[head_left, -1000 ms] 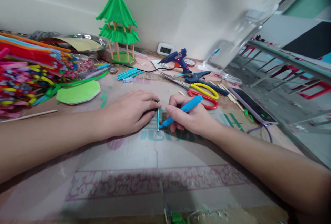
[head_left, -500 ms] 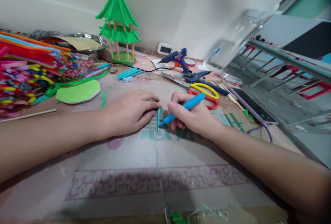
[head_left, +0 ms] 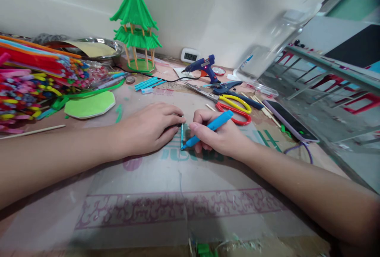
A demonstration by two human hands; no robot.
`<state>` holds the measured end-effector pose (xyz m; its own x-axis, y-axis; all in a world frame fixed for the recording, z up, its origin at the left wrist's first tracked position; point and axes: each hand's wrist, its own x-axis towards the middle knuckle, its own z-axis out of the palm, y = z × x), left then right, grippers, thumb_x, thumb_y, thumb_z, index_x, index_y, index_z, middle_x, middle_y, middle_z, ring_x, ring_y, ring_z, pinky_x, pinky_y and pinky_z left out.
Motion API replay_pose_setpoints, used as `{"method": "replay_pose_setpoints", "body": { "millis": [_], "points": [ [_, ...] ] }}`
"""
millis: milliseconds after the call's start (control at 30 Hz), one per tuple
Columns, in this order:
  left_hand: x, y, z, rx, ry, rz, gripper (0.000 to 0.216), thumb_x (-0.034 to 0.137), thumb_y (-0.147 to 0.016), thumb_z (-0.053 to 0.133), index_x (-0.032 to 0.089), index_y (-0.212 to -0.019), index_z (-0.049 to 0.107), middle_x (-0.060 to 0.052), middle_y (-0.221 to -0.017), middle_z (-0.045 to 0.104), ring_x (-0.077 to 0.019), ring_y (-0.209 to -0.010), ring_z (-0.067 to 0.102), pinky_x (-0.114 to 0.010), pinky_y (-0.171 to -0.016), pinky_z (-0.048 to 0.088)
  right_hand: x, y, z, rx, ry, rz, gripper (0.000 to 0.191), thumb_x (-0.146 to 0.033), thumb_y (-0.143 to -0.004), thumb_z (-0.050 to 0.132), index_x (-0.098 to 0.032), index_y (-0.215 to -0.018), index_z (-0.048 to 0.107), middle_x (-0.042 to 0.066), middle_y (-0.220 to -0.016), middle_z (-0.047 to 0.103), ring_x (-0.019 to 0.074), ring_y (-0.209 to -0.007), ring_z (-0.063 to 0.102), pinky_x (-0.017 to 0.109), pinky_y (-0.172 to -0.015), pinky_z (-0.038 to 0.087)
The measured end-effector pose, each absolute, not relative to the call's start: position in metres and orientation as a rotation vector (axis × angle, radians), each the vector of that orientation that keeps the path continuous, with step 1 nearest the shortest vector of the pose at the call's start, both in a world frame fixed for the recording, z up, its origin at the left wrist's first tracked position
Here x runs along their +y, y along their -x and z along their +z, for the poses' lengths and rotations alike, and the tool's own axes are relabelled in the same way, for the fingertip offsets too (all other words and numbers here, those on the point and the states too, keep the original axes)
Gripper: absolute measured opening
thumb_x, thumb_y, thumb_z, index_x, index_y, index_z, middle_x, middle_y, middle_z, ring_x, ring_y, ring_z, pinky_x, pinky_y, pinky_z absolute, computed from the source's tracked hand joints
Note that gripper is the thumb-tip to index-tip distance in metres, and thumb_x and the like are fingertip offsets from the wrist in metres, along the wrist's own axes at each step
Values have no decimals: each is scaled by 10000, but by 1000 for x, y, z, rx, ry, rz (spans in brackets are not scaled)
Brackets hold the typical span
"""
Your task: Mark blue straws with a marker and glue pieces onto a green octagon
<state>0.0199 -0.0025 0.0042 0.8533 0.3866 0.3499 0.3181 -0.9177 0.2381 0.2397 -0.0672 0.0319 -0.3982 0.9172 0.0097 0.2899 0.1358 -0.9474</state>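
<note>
My left hand (head_left: 150, 128) lies flat on the cardboard mat (head_left: 166, 193) and presses down a short teal stick (head_left: 181, 136) with its fingertips. Just to the right, my right hand (head_left: 221, 134) grips a blue craft knife (head_left: 208, 129) like a pen. The knife's tip touches the lower end of the teal stick. The two hands almost touch at the fingertips.
Behind the hands lie yellow scissors (head_left: 234, 104), red scissors (head_left: 237, 115), a blue glue gun (head_left: 203, 67), more teal sticks (head_left: 147, 84) and a phone (head_left: 289, 120). A green pagoda model (head_left: 135, 27) stands at the back. Coloured pipe cleaners (head_left: 32, 83) and a green disc (head_left: 89, 105) sit left.
The knife tip has slid a little down along the teal stick toward its lower end. My left hand has stayed in place on the stick.
</note>
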Motion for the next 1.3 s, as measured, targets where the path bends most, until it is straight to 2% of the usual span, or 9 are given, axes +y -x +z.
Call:
{"method": "replay_pose_setpoints", "body": {
  "millis": [133, 367, 700, 1033, 1300],
  "points": [
    [-2, -20, 4, 545, -2852, 595, 354, 257, -1063, 458, 145, -1261, 729, -155, -1342, 705, -312, -1245, 666, -519, -1109, 522, -66, -241, 31, -1823, 1172, 1293, 288, -333, -950, 657, -215, -728, 517, -47, -492, 618, 78, -403, 528, 162, -396, 369],
    [-2, -20, 5, 565, -2875, 582, 331, 260, -1058, 469, 167, -1218, 744, -132, -1335, 713, -283, -1239, 667, -472, -1121, 518, -64, -242, 29, -1799, 1175, 1255, 298, -371, -946, 670, -220, -738, 518, -45, -506, 626, 74, -384, 480, 165, -369, 348],
    [-3, -20, 4, 557, -2874, 590, 349, 260, -1065, 454, 137, -1219, 742, -155, -1333, 713, -307, -1234, 667, -512, -1108, 526, -65, -242, 30, -1807, 1202, 1209, 317, -383, -969, 628, -224, -728, 498, -38, -507, 630, 72, -389, 466, 169, -385, 354],
    [-2, -20, 4, 557, -2865, 595, 336, 263, -1057, 472, 169, -1228, 745, -136, -1330, 718, -290, -1239, 670, -492, -1129, 517, -64, -242, 30, -1815, 1203, 1207, 327, -392, -968, 625, -224, -720, 494, -38, -502, 627, 73, -394, 466, 172, -397, 359],
    [-2, -19, 3, 552, -2865, 605, 344, 265, -1063, 462, 147, -1221, 744, -148, -1331, 714, -304, -1244, 668, -507, -1126, 519, -64, -242, 30, -1830, 1197, 1218, 318, -376, -977, 600, -224, -717, 498, -37, -493, 624, 71, -385, 464, 171, -390, 357]
  ]
}}
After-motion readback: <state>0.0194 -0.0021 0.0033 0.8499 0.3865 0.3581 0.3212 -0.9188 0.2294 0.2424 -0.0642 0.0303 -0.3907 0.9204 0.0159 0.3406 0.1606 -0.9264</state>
